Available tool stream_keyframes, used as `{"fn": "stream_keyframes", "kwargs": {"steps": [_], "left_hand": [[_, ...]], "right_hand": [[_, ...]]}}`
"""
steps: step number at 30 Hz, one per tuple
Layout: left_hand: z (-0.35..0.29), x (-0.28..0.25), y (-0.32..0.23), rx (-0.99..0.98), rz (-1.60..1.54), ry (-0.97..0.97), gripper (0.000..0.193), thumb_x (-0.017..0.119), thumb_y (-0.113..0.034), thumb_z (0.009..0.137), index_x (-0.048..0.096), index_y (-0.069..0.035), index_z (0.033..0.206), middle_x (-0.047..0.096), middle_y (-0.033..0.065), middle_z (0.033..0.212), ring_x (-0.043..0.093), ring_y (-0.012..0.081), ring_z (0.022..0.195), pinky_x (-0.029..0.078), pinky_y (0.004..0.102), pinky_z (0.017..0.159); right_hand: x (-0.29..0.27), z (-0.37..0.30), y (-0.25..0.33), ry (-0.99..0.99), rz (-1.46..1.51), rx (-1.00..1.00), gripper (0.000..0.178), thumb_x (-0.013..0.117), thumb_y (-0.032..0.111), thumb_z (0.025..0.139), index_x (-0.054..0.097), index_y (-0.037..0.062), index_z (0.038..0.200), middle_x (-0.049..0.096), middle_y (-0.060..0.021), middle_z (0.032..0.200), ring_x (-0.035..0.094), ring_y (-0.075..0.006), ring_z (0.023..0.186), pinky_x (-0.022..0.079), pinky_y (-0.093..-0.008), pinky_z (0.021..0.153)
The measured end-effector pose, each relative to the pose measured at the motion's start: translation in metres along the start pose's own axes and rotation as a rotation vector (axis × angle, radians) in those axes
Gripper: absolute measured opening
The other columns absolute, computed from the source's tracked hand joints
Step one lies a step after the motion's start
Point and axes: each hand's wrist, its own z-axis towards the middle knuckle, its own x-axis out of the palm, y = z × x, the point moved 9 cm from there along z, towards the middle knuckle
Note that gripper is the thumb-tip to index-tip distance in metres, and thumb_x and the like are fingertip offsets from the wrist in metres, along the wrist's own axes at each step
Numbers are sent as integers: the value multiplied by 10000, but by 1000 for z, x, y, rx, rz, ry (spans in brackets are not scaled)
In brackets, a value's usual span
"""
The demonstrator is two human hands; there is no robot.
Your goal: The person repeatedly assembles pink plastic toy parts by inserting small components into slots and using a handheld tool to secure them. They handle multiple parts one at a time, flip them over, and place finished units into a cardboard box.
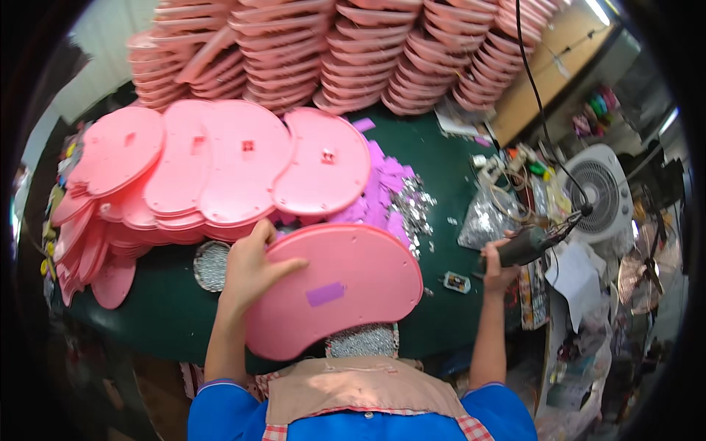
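My left hand [257,264] grips the upper left edge of a pink kidney-shaped plastic panel [353,283], thumb stretched over its face. A purple rectangular patch [325,294] sits on that panel, with small holes near the rim. The panel is tilted up above the table, close to my apron. Over on the right, my right hand [501,266] is closed around a dark hand-held power screwdriver [523,246] that hangs from a black cord. Below its tip lies a small clear-and-metal part [457,282]. A tray of small silvery screws [364,341] is partly covered by the panel.
Overlapping pink panels [243,162] cover the table's left side, with tall stacks of pink parts [294,55] behind. Purple strips [379,184] and loose silvery pieces [413,209] lie mid-table. A round screw dish [211,266], a clear bag [485,220] and a fan [597,187] stand around.
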Motion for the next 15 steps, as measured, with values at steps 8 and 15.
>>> {"fn": "stream_keyframes", "kwargs": {"steps": [8,15], "left_hand": [[-264,-177,183,-554,-623,96,533,945,-173,698,747,34,1147,713,-12,984,636,85,893,556,291,843],[-605,-194,384,-1450,632,-86,514,967,-402,624,758,-58,943,754,123,896,733,290,828,596,432,715]], "right_hand": [[-78,50,23,-559,-577,-243,753,780,208,895,368,-44,1473,442,-193,1436,471,-335,1330,334,-486,1170],[118,54,82,-100,219,-211,487,617,14,905,463,-28,1366,515,-156,1344,565,-249,1221,471,-383,1073]]}}
